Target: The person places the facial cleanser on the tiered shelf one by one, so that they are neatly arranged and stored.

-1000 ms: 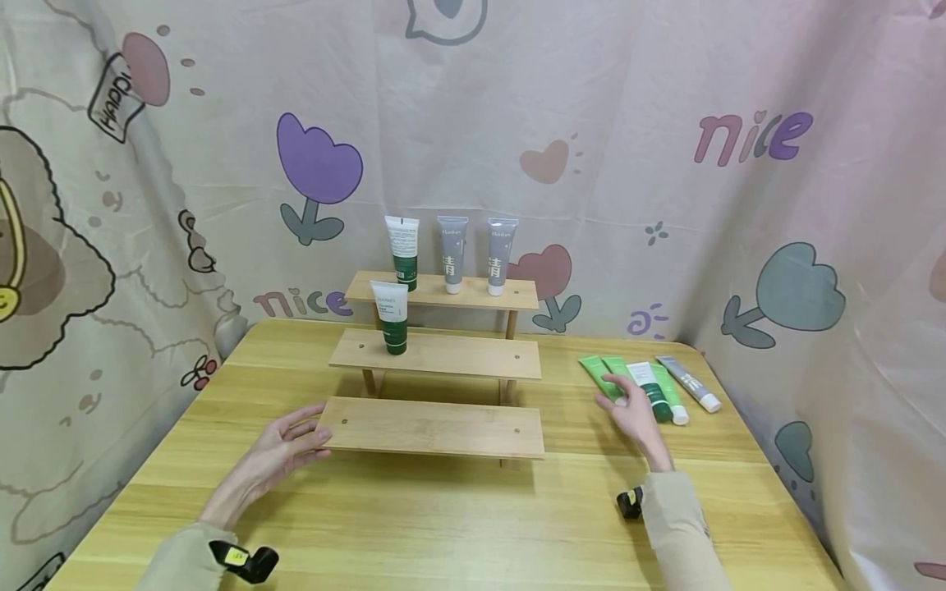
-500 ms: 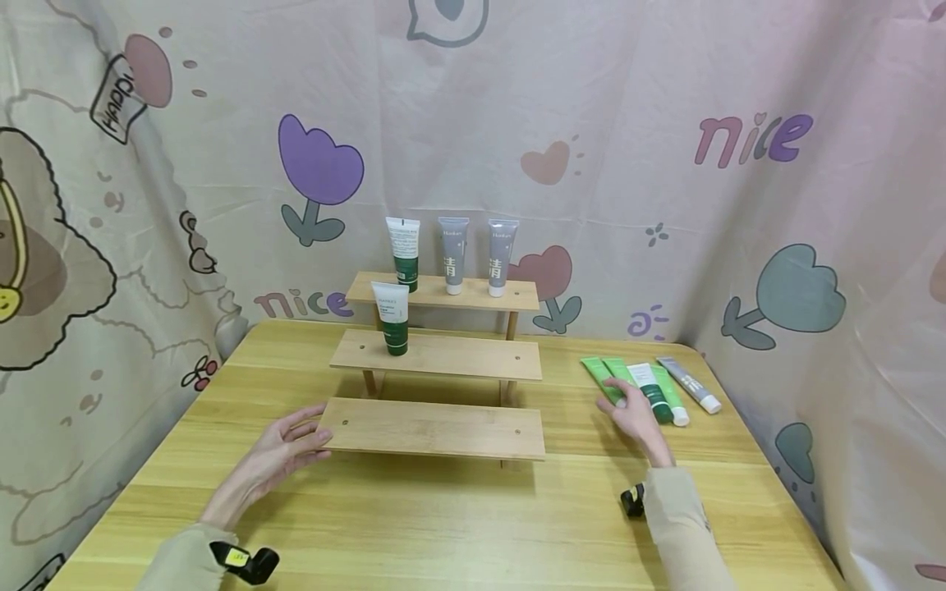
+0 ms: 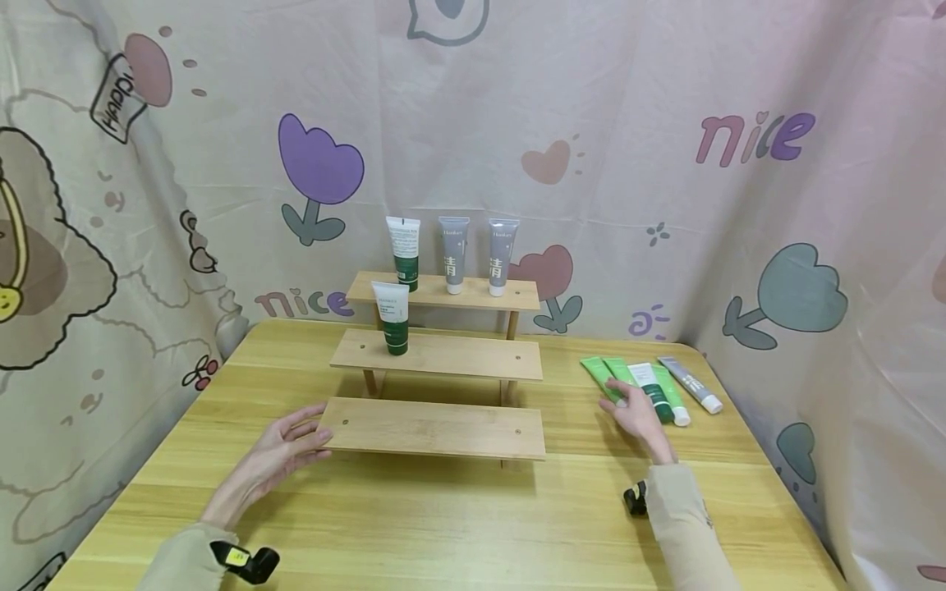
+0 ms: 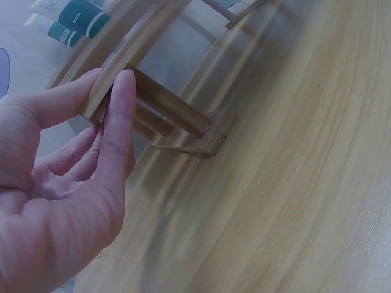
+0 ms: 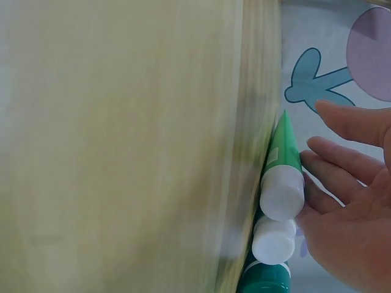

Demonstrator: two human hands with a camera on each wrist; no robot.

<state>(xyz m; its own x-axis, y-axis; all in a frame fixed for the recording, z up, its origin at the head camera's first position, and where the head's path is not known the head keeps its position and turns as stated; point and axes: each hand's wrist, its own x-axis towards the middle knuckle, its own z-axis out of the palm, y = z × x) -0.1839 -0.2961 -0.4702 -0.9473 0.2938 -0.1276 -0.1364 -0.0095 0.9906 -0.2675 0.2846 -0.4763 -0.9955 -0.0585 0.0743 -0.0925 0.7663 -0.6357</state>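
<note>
My left hand (image 3: 281,447) pinches the left end of the lowest board of a three-tier wooden display stand (image 3: 436,427). In the left wrist view, thumb and fingers grip the board edge (image 4: 96,105) from both sides. My right hand (image 3: 637,414) hovers over a row of squeeze tubes lying at the right, its fingers loosely bent around nothing. Beneath it lie bright green tubes (image 3: 595,374), a white and dark green tube (image 3: 652,392) and another green tube (image 3: 671,397). In the right wrist view, the fingertips are right beside a green tube with a white cap (image 5: 283,183).
On the top tier stand a white and green tube (image 3: 404,250) and two grey tubes (image 3: 453,254). One more white and green tube (image 3: 392,316) stands on the middle tier's left. A grey tube (image 3: 690,384) lies far right. A patterned curtain (image 3: 621,98) borders the table (image 3: 443,533).
</note>
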